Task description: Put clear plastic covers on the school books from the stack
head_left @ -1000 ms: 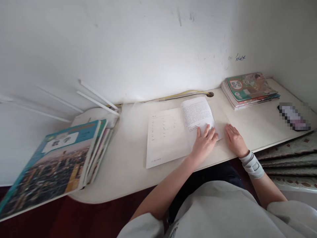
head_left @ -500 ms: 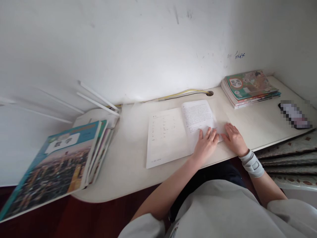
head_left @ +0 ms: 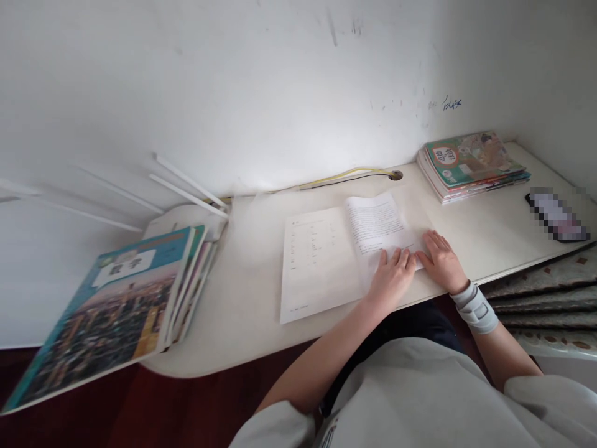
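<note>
A booklet [head_left: 317,267] lies open on the white desk [head_left: 242,292], its right page densely printed and slightly curved, its left page mostly blank with short lines of print. On the lower part of the right page rests my left hand [head_left: 392,277], palm down, with its fingers a little apart. My right hand [head_left: 443,264] lies flat at the booklet's right edge, fingers stretched and touching the desk or the page's border; its wrist wears a grey band [head_left: 476,308]. Neither hand grips anything.
A pile of books [head_left: 476,162] sits at the back right, with a phone [head_left: 557,214] to its right. At the left edge, more books [head_left: 112,305] overhang the desk. Cables [head_left: 345,177] run along the wall to a hole. A patterned cloth [head_left: 550,298] hangs at the right.
My left hand and the booklet have slid slightly toward me and to the right. The right hand has stayed nearly where it was.
</note>
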`<state>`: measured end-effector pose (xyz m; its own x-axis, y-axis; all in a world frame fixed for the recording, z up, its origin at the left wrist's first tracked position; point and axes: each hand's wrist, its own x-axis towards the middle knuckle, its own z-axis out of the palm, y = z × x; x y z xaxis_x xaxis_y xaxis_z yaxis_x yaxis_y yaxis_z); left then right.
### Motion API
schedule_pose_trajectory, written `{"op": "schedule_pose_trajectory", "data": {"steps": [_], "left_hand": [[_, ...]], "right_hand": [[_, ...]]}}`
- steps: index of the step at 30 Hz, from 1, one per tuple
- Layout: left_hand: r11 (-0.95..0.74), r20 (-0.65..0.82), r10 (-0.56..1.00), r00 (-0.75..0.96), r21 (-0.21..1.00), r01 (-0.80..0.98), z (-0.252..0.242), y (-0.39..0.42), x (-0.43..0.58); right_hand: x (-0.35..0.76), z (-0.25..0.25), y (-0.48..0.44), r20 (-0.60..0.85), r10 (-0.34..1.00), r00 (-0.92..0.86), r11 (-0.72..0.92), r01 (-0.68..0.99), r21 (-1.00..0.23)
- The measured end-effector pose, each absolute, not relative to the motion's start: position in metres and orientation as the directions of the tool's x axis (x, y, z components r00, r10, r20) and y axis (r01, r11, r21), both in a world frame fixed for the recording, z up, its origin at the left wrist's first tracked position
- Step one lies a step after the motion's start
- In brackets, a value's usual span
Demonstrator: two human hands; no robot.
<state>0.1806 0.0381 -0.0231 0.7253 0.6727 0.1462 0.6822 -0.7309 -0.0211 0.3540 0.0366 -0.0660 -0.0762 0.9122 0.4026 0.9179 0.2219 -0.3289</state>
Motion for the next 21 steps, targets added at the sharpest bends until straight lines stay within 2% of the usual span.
{"op": "schedule_pose_trajectory", "data": {"steps": [6,9,13,17,21], "left_hand": [[-0.743,0.191,0.655,0.731,-0.01,0.669,-0.018,0.04,0.179],[-0.745,0.202,0.648,0.734,-0.028,0.666,-0.023,0.04,0.181],[-0.772,0.14,0.629,0.765,-0.004,0.636,-0.029,0.038,0.183],[-0.83,0.03,0.548,0.836,0.145,0.538,-0.011,0.048,0.177],[-0.812,-0.146,0.421,0.895,0.378,0.444,0.02,0.075,0.167]], "right_hand": [[0.354,-0.061,0.035,0.388,0.917,-0.09,0.225,0.921,-0.318],[0.352,-0.056,0.032,0.359,0.922,-0.146,0.243,0.939,-0.242],[0.348,-0.053,0.029,0.343,0.922,-0.178,0.237,0.961,-0.141],[0.347,-0.045,0.029,0.301,0.922,-0.243,0.258,0.966,-0.008],[0.345,-0.021,0.038,0.124,0.942,-0.313,0.29,0.941,0.172]]}}
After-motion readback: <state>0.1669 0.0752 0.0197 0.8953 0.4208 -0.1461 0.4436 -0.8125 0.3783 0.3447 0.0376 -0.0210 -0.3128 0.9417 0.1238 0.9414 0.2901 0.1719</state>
